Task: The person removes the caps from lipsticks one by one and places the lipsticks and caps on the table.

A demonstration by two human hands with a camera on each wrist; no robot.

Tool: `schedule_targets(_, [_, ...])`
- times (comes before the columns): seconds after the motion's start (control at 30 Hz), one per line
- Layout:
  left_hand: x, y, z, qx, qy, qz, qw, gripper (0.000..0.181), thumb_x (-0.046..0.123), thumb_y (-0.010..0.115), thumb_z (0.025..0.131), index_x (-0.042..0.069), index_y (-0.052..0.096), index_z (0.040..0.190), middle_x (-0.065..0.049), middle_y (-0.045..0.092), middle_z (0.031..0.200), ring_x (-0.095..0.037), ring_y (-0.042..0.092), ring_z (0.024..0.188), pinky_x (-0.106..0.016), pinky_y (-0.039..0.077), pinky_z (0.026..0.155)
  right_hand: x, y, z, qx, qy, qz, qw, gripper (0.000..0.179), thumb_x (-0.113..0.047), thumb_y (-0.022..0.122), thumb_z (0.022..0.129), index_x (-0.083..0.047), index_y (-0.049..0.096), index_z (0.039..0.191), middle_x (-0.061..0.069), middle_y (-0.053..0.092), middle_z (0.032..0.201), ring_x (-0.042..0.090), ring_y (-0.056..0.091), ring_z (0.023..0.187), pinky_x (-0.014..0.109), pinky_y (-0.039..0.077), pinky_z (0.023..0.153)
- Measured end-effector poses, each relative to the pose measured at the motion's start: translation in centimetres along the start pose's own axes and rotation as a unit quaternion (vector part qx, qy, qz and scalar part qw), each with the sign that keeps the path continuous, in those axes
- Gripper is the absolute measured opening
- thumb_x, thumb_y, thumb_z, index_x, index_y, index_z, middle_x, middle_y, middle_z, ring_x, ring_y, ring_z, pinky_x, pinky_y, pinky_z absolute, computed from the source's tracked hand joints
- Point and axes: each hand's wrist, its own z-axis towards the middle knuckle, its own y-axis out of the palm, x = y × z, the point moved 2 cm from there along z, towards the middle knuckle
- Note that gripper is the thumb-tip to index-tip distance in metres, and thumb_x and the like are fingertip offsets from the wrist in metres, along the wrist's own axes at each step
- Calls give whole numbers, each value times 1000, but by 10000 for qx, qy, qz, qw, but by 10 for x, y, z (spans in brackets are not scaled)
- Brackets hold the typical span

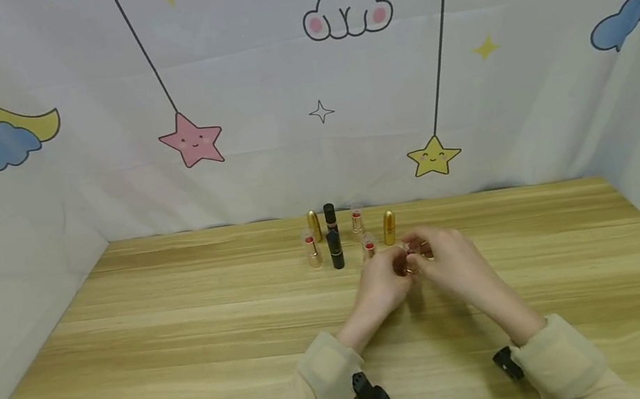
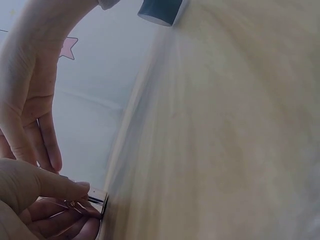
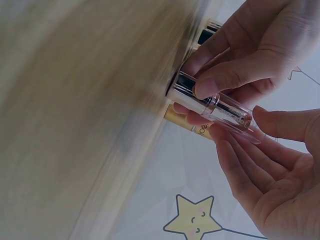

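Both hands meet over a clear-capped lipstick (image 3: 190, 97) that stands upright on the table, its base silvery in the right wrist view. My left hand (image 1: 384, 279) grips the base between thumb and fingers. At the transparent cap (image 3: 232, 117), my right hand (image 1: 454, 262) pinches with thumb and fingertips. In the head view the hands mostly hide this lipstick. Close behind them stand a gold bullet-shaped lipstick (image 1: 389, 227) and another clear-capped lipstick (image 1: 369, 246) with a red tip.
Farther left stand a black lipstick (image 1: 336, 250), a second black tube (image 1: 330, 216), a gold one (image 1: 314, 226), and clear-capped ones (image 1: 312, 249) near the back edge. A white printed cloth (image 1: 266, 180) rises behind the wooden table (image 1: 133, 372).
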Motion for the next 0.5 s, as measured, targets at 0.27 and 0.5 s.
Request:
schedule_targets(0.27, [0,1,0,-130,-44,-147,9998,18,-2,69,73,6,70,89,-6,70,81,-8,52,69,-20,42,68,0,-2,-1,-86,78,92,9999,30,-6,65,85,0,65,115,15,73,101,30,69,94,46,54,80])
schedule_targets(0.5, [3,0,-2,-333,-335,-405,9981,19,1,72,74,5,72,92,-5,71,82,-7,56,71,-18,45,65,-3,-8,-3,-57,156,233,9996,32,-5,60,84,0,66,115,16,73,102,30,70,94,46,55,81])
